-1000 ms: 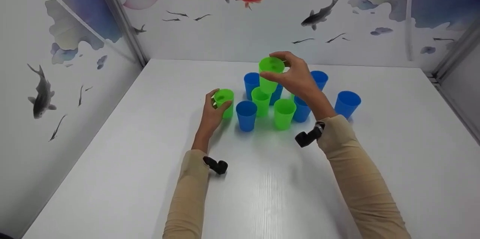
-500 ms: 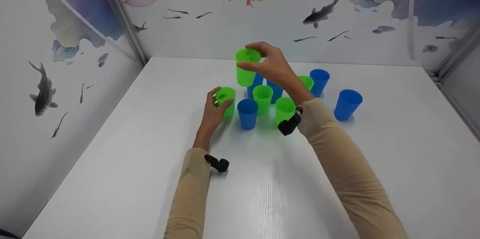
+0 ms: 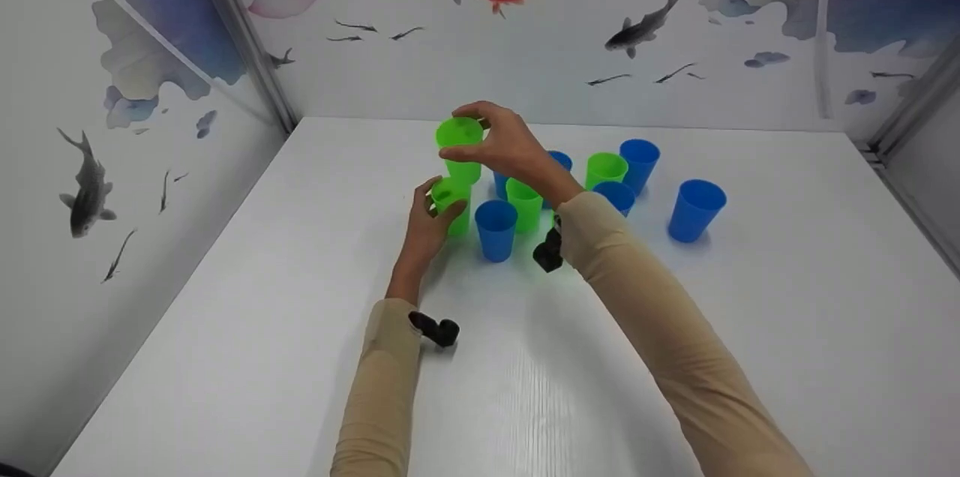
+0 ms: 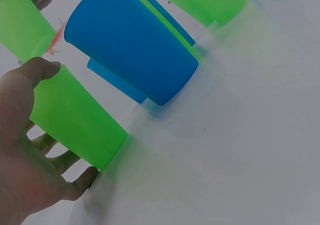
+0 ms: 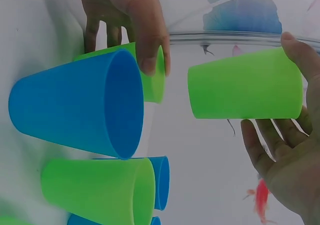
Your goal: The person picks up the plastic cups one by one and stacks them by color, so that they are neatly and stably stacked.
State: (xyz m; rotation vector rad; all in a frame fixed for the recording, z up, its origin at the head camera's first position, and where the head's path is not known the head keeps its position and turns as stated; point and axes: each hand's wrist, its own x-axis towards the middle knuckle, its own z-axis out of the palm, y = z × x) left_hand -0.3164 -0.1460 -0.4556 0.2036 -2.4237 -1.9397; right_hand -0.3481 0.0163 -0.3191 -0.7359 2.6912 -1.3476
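My left hand holds an upright green cup on the white table, fingers and thumb wrapped around its side. Directly above it, my right hand grips a second green cup near the rim, between thumb and fingers. In the right wrist view, a small gap separates the raised cup's base from the rim of the lower cup. Just right of my left hand stands a blue cup, with another green cup behind it.
More upright cups stand to the right: a green one, a blue one behind it, a blue one partly behind my right sleeve, and a separate blue one. Fish-patterned walls border the white table.
My right hand has carried its green cup leftward from over the middle cups, then lowered it over the cup in my left hand. The left hand has stayed in place.
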